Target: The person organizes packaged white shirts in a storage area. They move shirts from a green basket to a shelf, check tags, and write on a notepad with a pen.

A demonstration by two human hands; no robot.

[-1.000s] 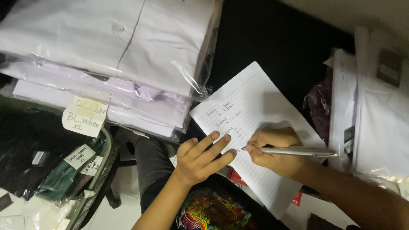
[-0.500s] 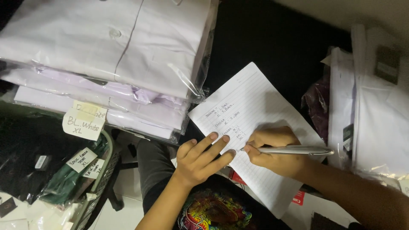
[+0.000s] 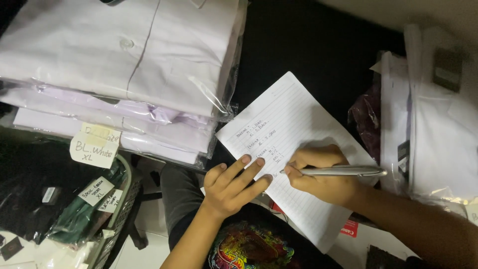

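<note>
The right hand (image 3: 323, 174) grips a silver metal pen (image 3: 343, 171), its long axis level and its tip leftward on the white lined paper sheet (image 3: 294, 124); the left hand (image 3: 231, 187), fingers spread open, pins that sheet.

A stack of clear plastic packages (image 3: 124, 74) holding folded white and pale lilac shirts fills the upper left of the frame. A cream paper label (image 3: 93, 148) with handwriting hangs from the stack's lower left edge, with a yellowish slip just above it. Below it, at the left edge, two small white handwritten tags (image 3: 102, 194) lie on bagged dark green and black garments (image 3: 59, 209). At the right edge, another clear package of white cloth (image 3: 438, 129) stands, bearing a small dark rectangular tag (image 3: 447, 68) near the top. A red label (image 3: 351, 228) peeks out at the lower right, under the lined sheet.
</note>
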